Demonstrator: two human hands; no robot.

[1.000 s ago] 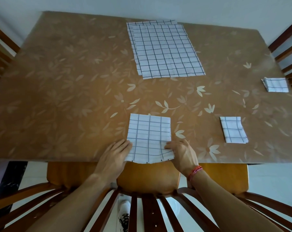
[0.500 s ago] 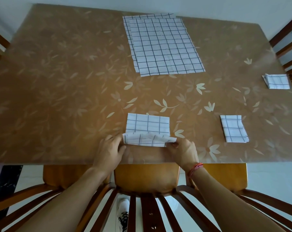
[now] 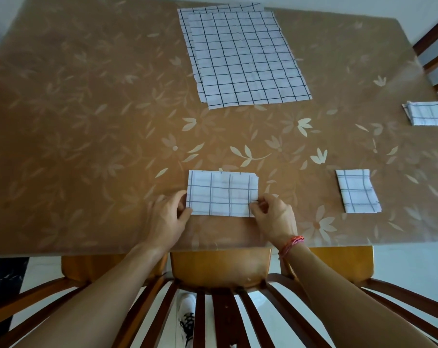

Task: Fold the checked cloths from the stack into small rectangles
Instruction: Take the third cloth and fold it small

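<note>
Two pieces look finished on the right side of the brown leaf-patterned table [image 3: 87,121]. The near folded rectangle [image 3: 357,190] of white checked cloth lies well to the right of the hands, and the far folded rectangle [image 3: 424,116] of the same fabric sits by the table's right edge.

A third piece, the working cloth [image 3: 222,193], is white with thin blue-grey check lines. It lies flat close to the near table edge, directly in front of the person. It is a wide rectangle of several layers, with the layered edges showing at its far right corner. It looks wider than the two finished pieces, so at least one more fold probably remains.

The left hand [image 3: 166,217] grips the near left corner, thumb on top and fingers curled at the left edge. The right hand [image 3: 273,218], with a red thread bracelet [image 3: 292,243] at the wrist, pinches the near right corner between curled fingertips.

At the far side of the table lies the stack of unfolded white checked cloths [image 3: 245,59]. Offset edges show at least two sheets — how many lie beneath cannot be told. By this count the task is roughly midway at best.
</note>
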